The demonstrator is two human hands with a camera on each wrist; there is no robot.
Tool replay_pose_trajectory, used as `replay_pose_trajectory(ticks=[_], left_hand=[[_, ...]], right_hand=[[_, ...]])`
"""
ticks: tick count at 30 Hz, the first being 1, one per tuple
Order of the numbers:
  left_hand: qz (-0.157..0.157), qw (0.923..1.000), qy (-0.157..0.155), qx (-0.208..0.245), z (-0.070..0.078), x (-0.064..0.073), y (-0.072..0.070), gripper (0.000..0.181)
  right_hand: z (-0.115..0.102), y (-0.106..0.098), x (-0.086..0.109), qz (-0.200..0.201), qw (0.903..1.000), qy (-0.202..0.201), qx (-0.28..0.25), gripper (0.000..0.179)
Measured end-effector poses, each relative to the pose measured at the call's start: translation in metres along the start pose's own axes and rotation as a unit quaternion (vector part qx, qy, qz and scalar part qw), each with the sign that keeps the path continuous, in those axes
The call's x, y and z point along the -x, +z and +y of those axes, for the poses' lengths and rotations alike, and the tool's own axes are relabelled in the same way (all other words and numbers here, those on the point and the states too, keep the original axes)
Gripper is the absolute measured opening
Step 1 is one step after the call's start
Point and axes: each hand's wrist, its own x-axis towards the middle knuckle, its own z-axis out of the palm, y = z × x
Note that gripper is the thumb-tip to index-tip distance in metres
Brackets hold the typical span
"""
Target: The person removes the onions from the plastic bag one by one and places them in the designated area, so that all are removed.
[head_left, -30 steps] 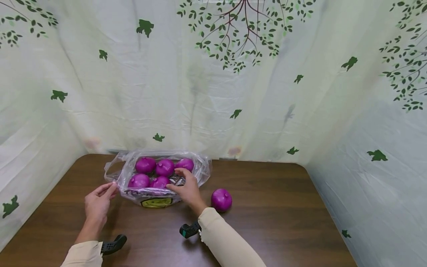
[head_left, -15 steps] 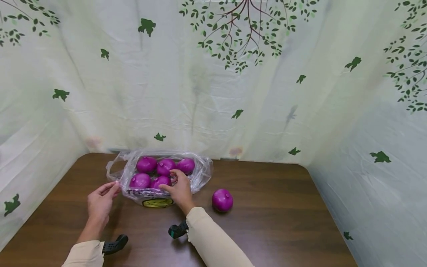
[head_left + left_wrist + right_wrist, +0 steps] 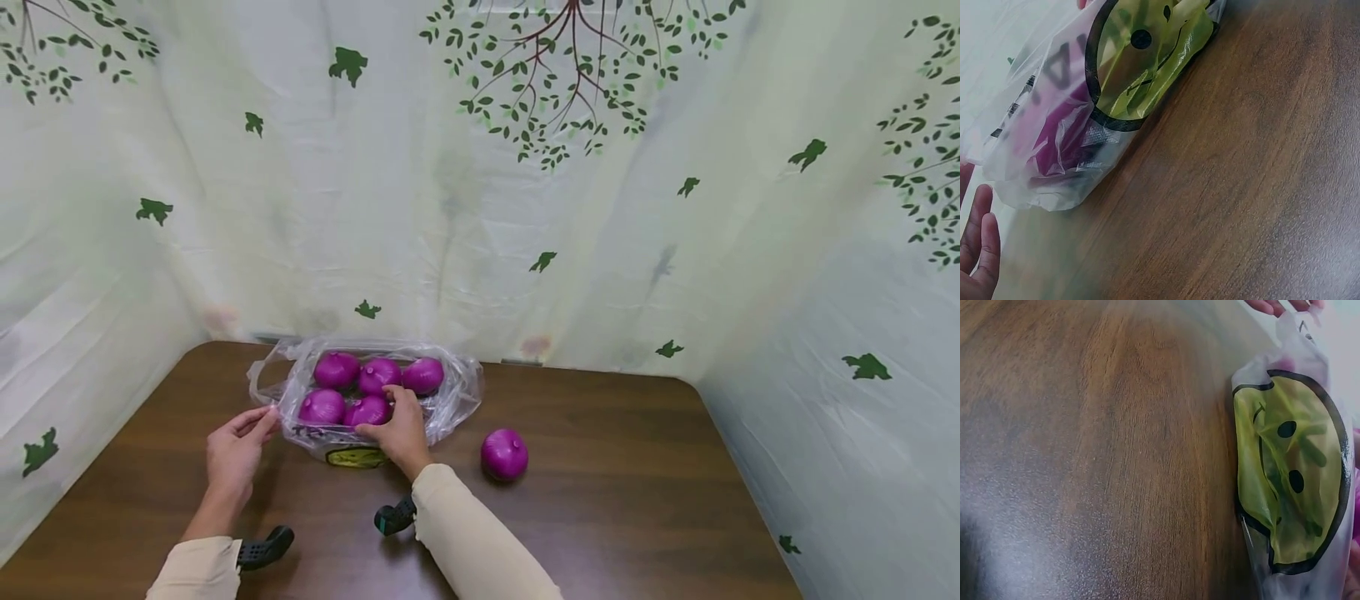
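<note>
A clear plastic bag (image 3: 461,398) with a yellow smiley print (image 3: 1138,56) lies spread around a shallow tray of several red onions (image 3: 337,369). With thumb and fingertips, my left hand (image 3: 238,446) pinches the bag's edge at its near left corner. My right hand (image 3: 405,429) reaches over the near side of the tray, its curled fingers and thumb around the front middle onion (image 3: 367,411). In the right wrist view, purple skin (image 3: 1357,512) shows between the fingers at the edge. Another red onion (image 3: 504,455) sits alone on the table, right of the bag.
The brown wooden table (image 3: 615,483) carries the bag near its back edge. A white curtain (image 3: 465,208) printed with leaves hangs behind and at both sides. Black wrist devices (image 3: 266,548) stick out from both cream sleeves (image 3: 480,542).
My right hand has moved left from the tray's right part to the front middle onion. My left hand keeps its pinch on the bag. The head view has shifted slightly.
</note>
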Motion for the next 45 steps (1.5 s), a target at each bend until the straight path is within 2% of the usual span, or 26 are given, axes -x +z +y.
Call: replay_pose_trajectory(ticks=[8,16,24,31,38,45], left_hand=[[0.008,0.9999,0.005,0.003,0.001,-0.002,0.005,0.033],[0.011,0.9999,0.005,0.010,-0.003,-0.003,0.007,0.026],[0.011,0.9996,0.017,0.018,-0.001,-0.002,0.009,0.020],[0.017,0.9995,0.015,0.021,-0.002,-0.001,0.007,0.012],[0.016,0.9996,0.018,0.016,-0.003,-0.002,0.008,0.018],[0.016,0.9995,0.015,0.021,-0.003,-0.002,0.009,0.014]], right_hand=[[0.000,0.005,-0.004,-0.027,0.9989,0.025,0.029,0.074],[0.002,0.009,-0.003,-0.032,0.9970,0.035,0.062,0.075],[0.002,0.011,-0.001,-0.028,0.9975,0.038,0.053,0.075],[0.003,0.015,0.000,-0.044,0.9973,0.044,0.038,0.078],[0.007,0.016,0.002,-0.042,0.9986,0.024,0.022,0.077],[0.007,0.014,0.001,-0.038,0.9987,0.030,0.014,0.082]])
